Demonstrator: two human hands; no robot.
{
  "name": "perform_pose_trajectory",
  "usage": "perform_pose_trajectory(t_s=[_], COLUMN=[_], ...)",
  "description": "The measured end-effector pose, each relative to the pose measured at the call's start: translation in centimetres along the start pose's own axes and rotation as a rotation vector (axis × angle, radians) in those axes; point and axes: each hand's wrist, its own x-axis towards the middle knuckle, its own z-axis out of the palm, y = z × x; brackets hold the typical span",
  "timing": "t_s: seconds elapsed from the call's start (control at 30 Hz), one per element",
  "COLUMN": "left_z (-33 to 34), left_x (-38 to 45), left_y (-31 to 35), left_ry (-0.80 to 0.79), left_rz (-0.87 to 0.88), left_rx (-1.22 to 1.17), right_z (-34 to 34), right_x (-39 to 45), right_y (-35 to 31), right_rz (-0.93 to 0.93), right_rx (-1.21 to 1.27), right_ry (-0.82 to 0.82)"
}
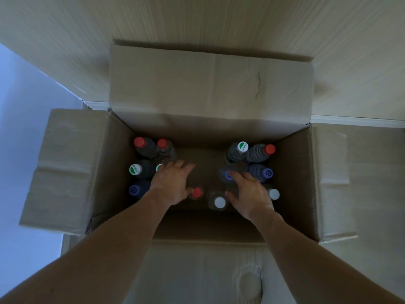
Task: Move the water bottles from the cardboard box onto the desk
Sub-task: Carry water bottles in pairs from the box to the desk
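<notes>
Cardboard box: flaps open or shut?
Open. All the flaps of the cardboard box are folded outward, leaving the capped bottles visible, with the left hand and right hand reaching inside.

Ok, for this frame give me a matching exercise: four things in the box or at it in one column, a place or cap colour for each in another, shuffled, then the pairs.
Things:
1. bottle at the far left corner
2. bottle beside the right wrist
3. left hand
4. far flap

Descriptions:
A. white cap
B. folded back, away from the person
C. red cap
D. reaching into the cardboard box with fingers spread

Pairs: 1-C, 2-A, 3-D, 4-B
</notes>
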Motion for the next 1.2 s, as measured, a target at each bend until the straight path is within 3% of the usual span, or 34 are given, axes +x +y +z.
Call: perform_pose_trajectory(t_s=[0.2, 0.4, 0.57, 0.87, 1.07, 1.2], left_z=[1.1, 1.6, 1.3, -0.7, -0.3, 0.2], left_x=[0.2, 0.7, 0.4, -0.6, 0.2, 1.2], left_y=[2.0, 3.3, 1.8, -2.8, -2.8, -2.9], left_ry=[-0.084, -0.135, 0.008, 0.158, -0.016, 0.006], left_rz=[0.159, 0.146, 0.123, -0.076, -0.271, -0.271], left_rx=[0.093, 0.110, 0.219, 0.224, 0.106, 0.108], right_z=[0.7, 1.4, 1.9, 0.0, -0.9, -1.1], right_x=[-0.2, 0.2, 0.5, 2.9, 5.2, 7.1], right_y=[0.9, 1.1, 1.1, 0.3, -0.2, -0.1], right_rz=[0.006, -0.061, -0.088, -0.005, -0.017, 0.020], right_rx=[-0.016, -0.079, -0.076, 0.068, 0.003, -0.028], right_ry=[-0.026, -0.044, -0.017, 0.226, 0.279, 0.229])
